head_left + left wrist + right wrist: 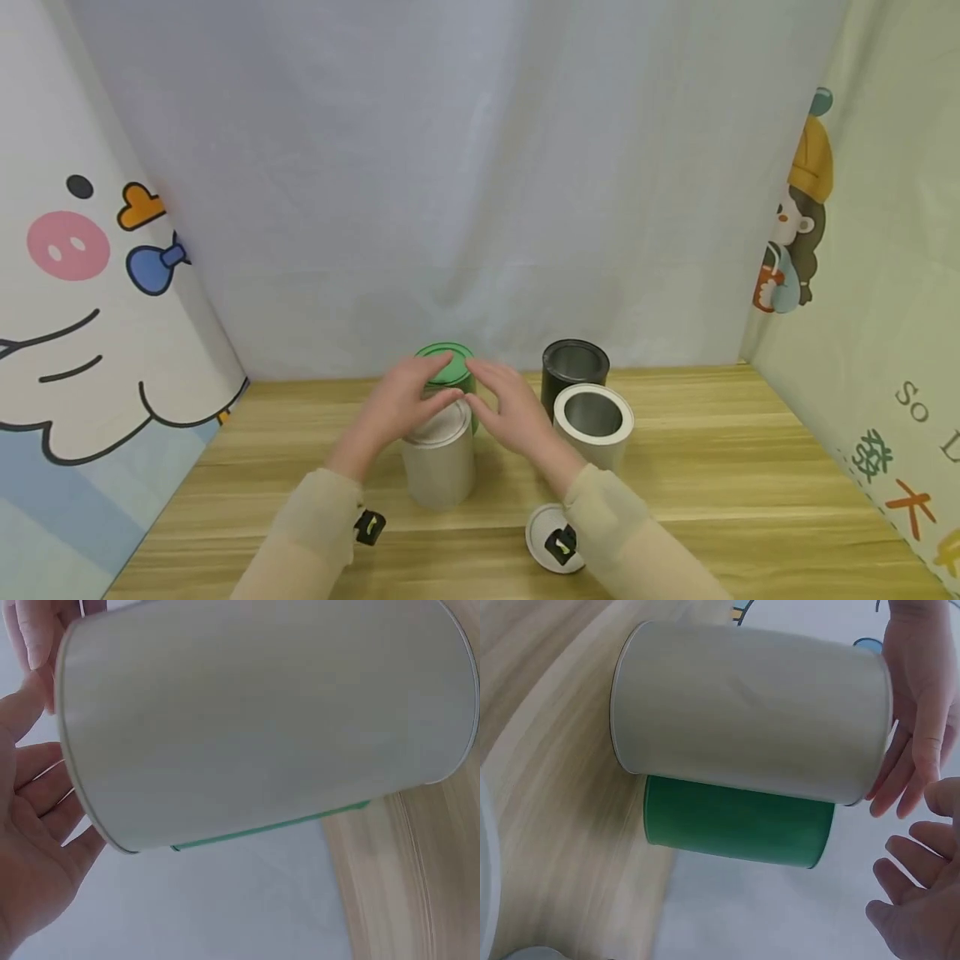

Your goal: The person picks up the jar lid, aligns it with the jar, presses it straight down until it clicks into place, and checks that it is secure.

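Note:
A white can (441, 475) stands upright on the table, its top closed by a white lid (442, 429). My left hand (397, 404) is over the left and back of that top, fingers extended toward the right. From the right, my right hand (517, 410) reaches to the can's top edge, its fingers relaxed and pointing inward. The two hands nearly meet at the thumbs. In the left wrist view, the left fingers lie by the rim of the can (262, 720); whether they touch it I cannot tell. A green can (739, 821) stands right behind, partly hidden by the hands.
To the right stand an open white can (596, 440) and, behind it, an open black can (552, 387). A loose round white lid (540, 537) lies near the front, partly under the right wrist's camera. A pale curtain (450, 183) hangs behind the wooden table (720, 483).

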Available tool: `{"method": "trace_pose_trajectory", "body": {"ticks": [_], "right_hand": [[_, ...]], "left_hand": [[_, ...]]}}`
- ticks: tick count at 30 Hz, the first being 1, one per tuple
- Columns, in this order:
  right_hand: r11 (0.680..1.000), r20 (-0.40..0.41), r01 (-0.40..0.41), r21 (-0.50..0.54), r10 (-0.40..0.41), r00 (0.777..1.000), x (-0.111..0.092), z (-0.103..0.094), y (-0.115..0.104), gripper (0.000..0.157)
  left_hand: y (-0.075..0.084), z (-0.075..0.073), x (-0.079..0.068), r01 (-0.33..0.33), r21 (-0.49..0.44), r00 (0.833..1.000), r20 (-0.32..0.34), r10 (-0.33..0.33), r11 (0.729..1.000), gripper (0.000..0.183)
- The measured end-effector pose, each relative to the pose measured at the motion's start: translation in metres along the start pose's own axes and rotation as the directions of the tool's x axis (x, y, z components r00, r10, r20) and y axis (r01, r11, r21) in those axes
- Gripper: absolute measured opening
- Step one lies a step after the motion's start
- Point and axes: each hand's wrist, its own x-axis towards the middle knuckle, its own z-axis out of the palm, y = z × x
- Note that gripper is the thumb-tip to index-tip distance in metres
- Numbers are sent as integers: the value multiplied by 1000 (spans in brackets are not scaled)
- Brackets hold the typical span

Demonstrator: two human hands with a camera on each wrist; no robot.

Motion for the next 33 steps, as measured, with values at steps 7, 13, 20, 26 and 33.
{"method": "trace_pose_trajectory", "body": {"ticks": [7,13,20,26,33], "right_hand": [[992,-35,106,-67,-109,993,-20,-17,-10,51],[982,1,156,-109,-157,988,-41,-31,-11,54],[970,1,218,-111,-219,976,-66,-46,-10,58],[953,-28,287,-99,-291,956,-87,-57,-3,55],[945,7,310,-108,-311,950,-107,-70,2,58]], "left_hand": [[14,0,-10,-71,-15,997,-17,70,997,65],[28,4,-18,-104,4,994,-18,104,995,65],[49,9,-27,-115,36,993,3,115,993,67],[65,16,-36,-107,7,994,24,107,994,72],[82,25,-44,-128,-22,990,56,129,992,80]]}}
